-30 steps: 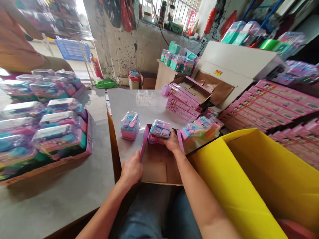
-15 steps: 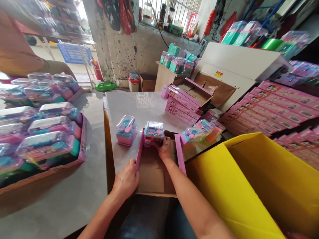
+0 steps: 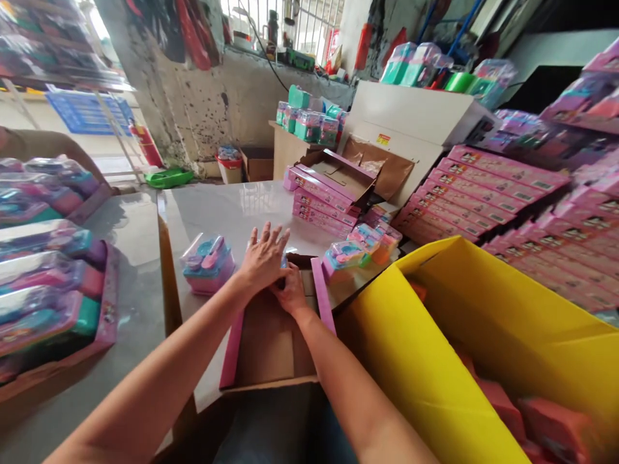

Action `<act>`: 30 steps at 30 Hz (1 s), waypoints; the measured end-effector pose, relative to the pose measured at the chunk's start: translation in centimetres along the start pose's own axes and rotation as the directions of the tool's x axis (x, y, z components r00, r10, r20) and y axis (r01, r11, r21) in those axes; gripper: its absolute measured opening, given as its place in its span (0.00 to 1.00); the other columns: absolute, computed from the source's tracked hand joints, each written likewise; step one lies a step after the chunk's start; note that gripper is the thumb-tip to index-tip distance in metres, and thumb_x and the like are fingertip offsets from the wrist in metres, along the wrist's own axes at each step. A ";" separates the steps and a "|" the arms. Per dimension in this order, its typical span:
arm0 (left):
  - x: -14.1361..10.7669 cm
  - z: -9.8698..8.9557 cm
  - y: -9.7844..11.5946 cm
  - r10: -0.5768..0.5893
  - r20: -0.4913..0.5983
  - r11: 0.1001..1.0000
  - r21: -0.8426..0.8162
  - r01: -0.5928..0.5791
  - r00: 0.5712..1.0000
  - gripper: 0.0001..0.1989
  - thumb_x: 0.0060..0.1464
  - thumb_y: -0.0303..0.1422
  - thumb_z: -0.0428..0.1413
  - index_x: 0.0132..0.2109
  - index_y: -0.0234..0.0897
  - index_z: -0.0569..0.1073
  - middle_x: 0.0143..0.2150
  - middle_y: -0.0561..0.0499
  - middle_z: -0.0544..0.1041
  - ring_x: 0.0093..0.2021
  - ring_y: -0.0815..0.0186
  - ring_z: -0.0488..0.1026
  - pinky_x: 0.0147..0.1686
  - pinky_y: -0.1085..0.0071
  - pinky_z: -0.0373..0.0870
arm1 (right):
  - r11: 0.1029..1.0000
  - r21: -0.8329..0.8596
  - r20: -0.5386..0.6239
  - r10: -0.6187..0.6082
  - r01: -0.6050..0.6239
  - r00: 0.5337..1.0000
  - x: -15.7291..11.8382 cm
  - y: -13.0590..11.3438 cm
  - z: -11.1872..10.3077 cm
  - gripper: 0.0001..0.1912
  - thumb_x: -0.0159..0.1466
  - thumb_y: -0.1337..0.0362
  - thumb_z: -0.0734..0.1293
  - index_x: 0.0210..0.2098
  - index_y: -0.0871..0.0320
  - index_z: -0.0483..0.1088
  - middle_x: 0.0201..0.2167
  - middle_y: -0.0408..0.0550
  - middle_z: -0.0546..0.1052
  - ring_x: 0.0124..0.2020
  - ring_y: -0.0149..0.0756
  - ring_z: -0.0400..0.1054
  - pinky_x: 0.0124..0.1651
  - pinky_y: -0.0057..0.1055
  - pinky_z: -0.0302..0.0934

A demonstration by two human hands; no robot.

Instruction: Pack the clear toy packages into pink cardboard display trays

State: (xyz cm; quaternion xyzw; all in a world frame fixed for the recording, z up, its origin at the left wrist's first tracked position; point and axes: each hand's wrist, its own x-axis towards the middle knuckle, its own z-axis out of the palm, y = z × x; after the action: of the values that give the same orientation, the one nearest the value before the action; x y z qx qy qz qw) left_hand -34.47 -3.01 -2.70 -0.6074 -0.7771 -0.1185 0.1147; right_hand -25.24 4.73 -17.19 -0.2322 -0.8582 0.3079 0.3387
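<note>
Right of the toy case (image 3: pixel 209 265), poised over the box (image 3: pixel 265 345) with nearer left hand (image 3: pixel 265 259) spread, right hand (image 3: pixel 292 291) curled, grip unclear.

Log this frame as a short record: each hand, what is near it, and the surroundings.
Left hand: fingers spread, over the far end of the open tray
Right hand: at that same end, fingers partly hidden; grip unclear
Between hands: bluish sliver, the rest hidden
Tray: brown cardboard floor, pink side walls
Beside it, left: clear-topped toy pack on the table
Right: yellow box, reddish pieces inside
Far left: filled tray
</note>
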 end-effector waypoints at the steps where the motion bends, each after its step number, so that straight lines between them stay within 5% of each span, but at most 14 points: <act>1: 0.6 0.1 -0.6 0.013 0.066 1.000 0.020 -0.014 0.998 0.43 0.53 0.40 0.63 0.70 0.33 0.57 0.69 0.35 0.62 0.70 0.41 0.53 0.68 0.46 0.46 | 1.000 0.012 -0.001 0.014 -0.014 1.000 0.1 0.0 0.0 0.38 0.60 0.54 0.73 0.65 0.59 0.61 0.59 0.61 0.67 0.61 0.53 0.60 0.64 0.51 0.58; 4: 1.2 0.2 -1.6 0.040 0.154 0.997 0.061 -0.050 0.987 0.41 0.53 0.43 0.62 0.69 0.33 0.59 0.61 0.37 0.71 0.59 0.47 0.67 0.61 0.54 0.58 | 0.997 0.060 0.019 0.051 -0.052 0.999 0.1 -0.1 -0.2 0.43 0.59 0.52 0.75 0.67 0.61 0.59 0.60 0.62 0.65 0.62 0.52 0.60 0.65 0.50 0.58; 8: 0.7 -0.1 -1.8 0.034 0.131 0.995 0.093 -0.047 0.991 0.38 0.53 0.44 0.63 0.67 0.35 0.62 0.58 0.39 0.72 0.55 0.48 0.68 0.57 0.58 0.59 | 0.992 0.107 0.029 0.057 -0.060 0.998 0.0 -0.5 -0.5 0.45 0.58 0.55 0.76 0.69 0.59 0.56 0.61 0.60 0.62 0.63 0.51 0.59 0.66 0.48 0.57; 13: 0.6 -0.2 -1.8 0.029 0.129 0.993 0.108 -0.043 0.991 0.38 0.54 0.45 0.62 0.67 0.37 0.62 0.58 0.41 0.71 0.55 0.49 0.68 0.55 0.59 0.59 | 0.981 0.194 -0.058 0.005 0.006 0.998 0.3 -0.5 -1.1 0.53 0.60 0.63 0.72 0.75 0.53 0.38 0.64 0.60 0.56 0.63 0.45 0.59 0.64 0.43 0.61; 18: 0.9 0.0 -1.3 0.035 0.135 0.989 0.136 -0.053 0.990 0.38 0.53 0.43 0.63 0.66 0.35 0.63 0.58 0.41 0.72 0.54 0.48 0.68 0.53 0.57 0.60 | 0.988 0.154 0.087 0.007 -0.021 0.996 1.1 -1.3 -2.1 0.52 0.56 0.64 0.76 0.73 0.58 0.49 0.57 0.59 0.64 0.60 0.47 0.62 0.66 0.44 0.59; 22: 1.0 0.3 -1.6 0.035 0.138 0.989 0.139 -0.055 0.990 0.36 0.54 0.41 0.61 0.67 0.35 0.62 0.58 0.40 0.72 0.53 0.48 0.68 0.53 0.58 0.59 | 0.993 -0.003 0.084 -0.115 0.116 0.990 0.6 -3.0 -6.4 0.39 0.61 0.63 0.72 0.68 0.63 0.59 0.59 0.61 0.65 0.62 0.49 0.60 0.68 0.44 0.57; 25: 1.3 0.7 -2.1 0.056 0.139 0.987 0.139 -0.075 0.989 0.38 0.55 0.44 0.61 0.68 0.36 0.61 0.59 0.39 0.72 0.54 0.48 0.68 0.54 0.57 0.59 | 0.972 -0.154 -0.137 -0.196 0.175 0.971 -0.3 -2.7 -12.0 0.25 0.67 0.60 0.65 0.63 0.57 0.65 0.56 0.57 0.70 0.60 0.46 0.62 0.66 0.47 0.58; 28: 1.4 1.1 -1.8 0.039 0.143 0.989 0.136 -0.059 0.989 0.41 0.53 0.45 0.63 0.68 0.35 0.60 0.59 0.39 0.72 0.54 0.47 0.68 0.55 0.55 0.60 | 0.975 -0.222 -0.487 -0.088 -0.026 0.869 -1.3 -1.1 -16.9 0.21 0.68 0.56 0.64 0.55 0.61 0.70 0.49 0.59 0.72 0.52 0.47 0.66 0.57 0.48 0.65; 30: 1.3 0.8 -1.5 0.022 0.155 0.993 0.110 -0.040 0.988 0.43 0.52 0.44 0.64 0.69 0.35 0.58 0.62 0.39 0.70 0.57 0.45 0.66 0.57 0.53 0.59 | 0.971 -0.208 -0.556 -0.021 -0.115 0.831 -2.1 -0.4 -18.5 0.20 0.68 0.54 0.64 0.52 0.62 0.71 0.46 0.59 0.72 0.47 0.45 0.68 0.49 0.45 0.69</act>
State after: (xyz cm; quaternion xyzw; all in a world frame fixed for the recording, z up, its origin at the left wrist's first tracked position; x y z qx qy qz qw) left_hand -36.31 -1.88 -3.10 -0.6194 -0.7794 -0.0257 0.0904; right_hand -10.56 10.05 -7.08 -0.3706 -0.7472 0.1330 0.5354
